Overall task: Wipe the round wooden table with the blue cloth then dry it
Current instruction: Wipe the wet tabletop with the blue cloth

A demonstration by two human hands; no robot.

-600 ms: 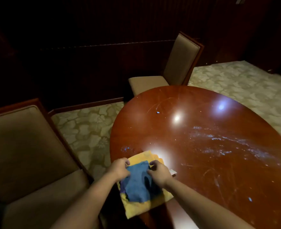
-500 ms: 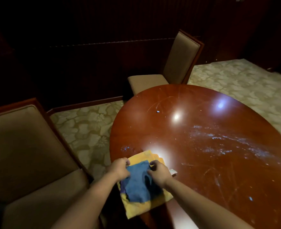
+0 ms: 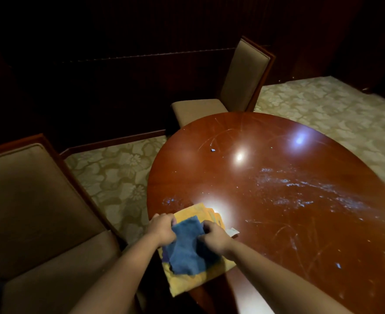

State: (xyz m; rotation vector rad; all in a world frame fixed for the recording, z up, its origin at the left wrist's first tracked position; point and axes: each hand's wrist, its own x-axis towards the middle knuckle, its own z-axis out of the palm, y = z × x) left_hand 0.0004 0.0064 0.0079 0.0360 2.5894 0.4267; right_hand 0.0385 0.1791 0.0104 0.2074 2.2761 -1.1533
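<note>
The round wooden table (image 3: 266, 177) is glossy red-brown, with wet streaks and specks across its right half. At its near left edge a blue cloth (image 3: 188, 248) lies on top of a yellow cloth (image 3: 187, 283). My left hand (image 3: 162, 230) grips the blue cloth's upper left corner. My right hand (image 3: 214, 234) grips its upper right corner. The blue cloth hangs slightly bunched between both hands, its lower part resting on the yellow cloth.
A beige upholstered chair (image 3: 28, 211) stands close at the left and another chair (image 3: 236, 87) at the table's far side. Patterned carpet (image 3: 119, 175) surrounds the table. A small white scrap (image 3: 232, 232) lies beside my right hand. Dark wall panels close the back.
Both hands have drawn closer together, pulling the blue cloth's top corners inward, so it looks narrower and more bunched. The yellow cloth has stayed in place.
</note>
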